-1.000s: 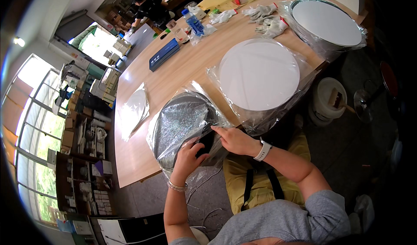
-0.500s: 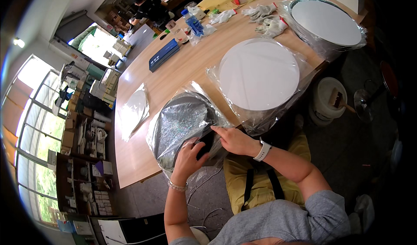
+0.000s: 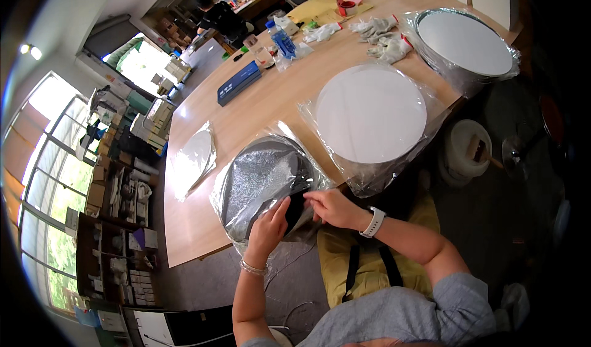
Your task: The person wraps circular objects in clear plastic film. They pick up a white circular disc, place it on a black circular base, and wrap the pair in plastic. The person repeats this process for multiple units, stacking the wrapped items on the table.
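A dark round disc (image 3: pixel 253 169) lies in a clear plastic bag (image 3: pixel 278 129) at the table's near edge. My left hand (image 3: pixel 268 229) rests on the near part of the bag, fingers stretched out and close together. Just to its right, my right hand (image 3: pixel 335 209) has its fingers curled in a pinch at the bag's right edge, the index finger bent toward the bare black patch (image 3: pixel 297 209) between the hands. The tips of its other fingers are partly hidden. Right of the disc, a large white round disc (image 3: pixel 372 114) lies in clear plastic.
A stack of wrapped white discs (image 3: pixel 465 42) stands at the far right. Flat clear bags (image 3: pixel 197 158) lie on the left. Farther back are a blue box (image 3: pixel 239 83), a water bottle (image 3: pixel 281 40), work gloves (image 3: pixel 390 48) and red tape (image 3: pixel 346 7). A white bucket (image 3: pixel 465 153) stands on the floor.
My right hand has drawn its pointing index finger back into a bent pinch. My left thumb has moved in beside its fingers. The view has shifted slightly.
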Demonstrator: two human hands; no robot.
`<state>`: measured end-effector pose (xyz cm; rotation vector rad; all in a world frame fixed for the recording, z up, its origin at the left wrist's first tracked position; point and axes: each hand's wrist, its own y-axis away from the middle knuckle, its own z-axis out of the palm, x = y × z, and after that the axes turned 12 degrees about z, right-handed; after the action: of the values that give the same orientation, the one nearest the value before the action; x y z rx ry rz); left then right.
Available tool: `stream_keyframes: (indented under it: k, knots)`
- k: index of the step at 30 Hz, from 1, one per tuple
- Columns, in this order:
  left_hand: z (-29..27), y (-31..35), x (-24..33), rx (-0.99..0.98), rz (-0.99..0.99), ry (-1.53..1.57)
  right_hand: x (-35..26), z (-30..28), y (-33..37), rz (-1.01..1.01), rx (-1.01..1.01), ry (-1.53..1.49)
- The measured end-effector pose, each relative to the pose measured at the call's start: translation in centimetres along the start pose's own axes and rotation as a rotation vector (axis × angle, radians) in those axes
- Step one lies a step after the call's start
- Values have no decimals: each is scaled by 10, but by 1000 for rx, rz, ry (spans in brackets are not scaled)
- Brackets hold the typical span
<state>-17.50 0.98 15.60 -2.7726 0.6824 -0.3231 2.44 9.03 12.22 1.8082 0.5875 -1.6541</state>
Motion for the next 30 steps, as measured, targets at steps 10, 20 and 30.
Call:
stream_keyframes:
  k: [10,20,30]
  knots:
    - [41,58,47,286,8,-128,-3,63,-48,393,-75,-353]
    - [72,70,20,-45,-322,-159,-66,51,12,312,-76,-447]
    - [45,68,67,141,-181,-131,-40,-105,261,366,6,-687]
